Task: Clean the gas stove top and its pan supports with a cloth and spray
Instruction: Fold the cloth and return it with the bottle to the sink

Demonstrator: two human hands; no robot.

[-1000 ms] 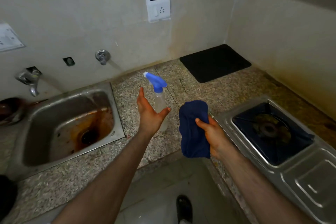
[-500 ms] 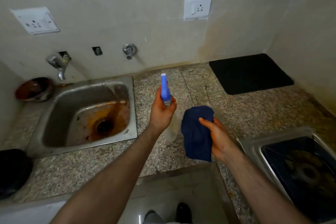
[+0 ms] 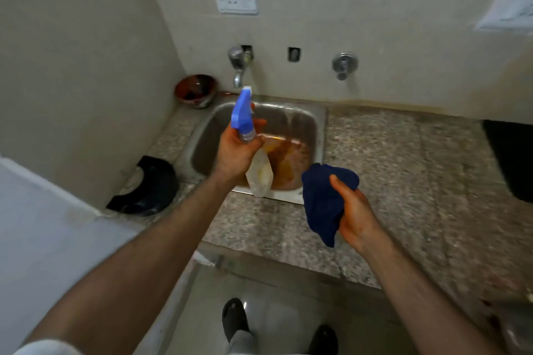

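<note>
Gripped at the neck by the left hand (image 3: 235,150): spray bottle (image 3: 251,147), blue trigger head, clear body, tilted, held over the sink's near edge. Clutched in the right hand (image 3: 356,210): dark blue cloth (image 3: 321,199), soft, bunched, hanging at 4 o'clock from the bottle. Sink (image 3: 318,130): stainless steel, rust-orange staining in its basin. Countertop (image 3: 403,181): speckled granite. Wall: pale, with tap (image 3: 238,66) at 12 o'clock. Brown bowl (image 3: 196,89), glossy, round, at 10 o'clock.
</note>
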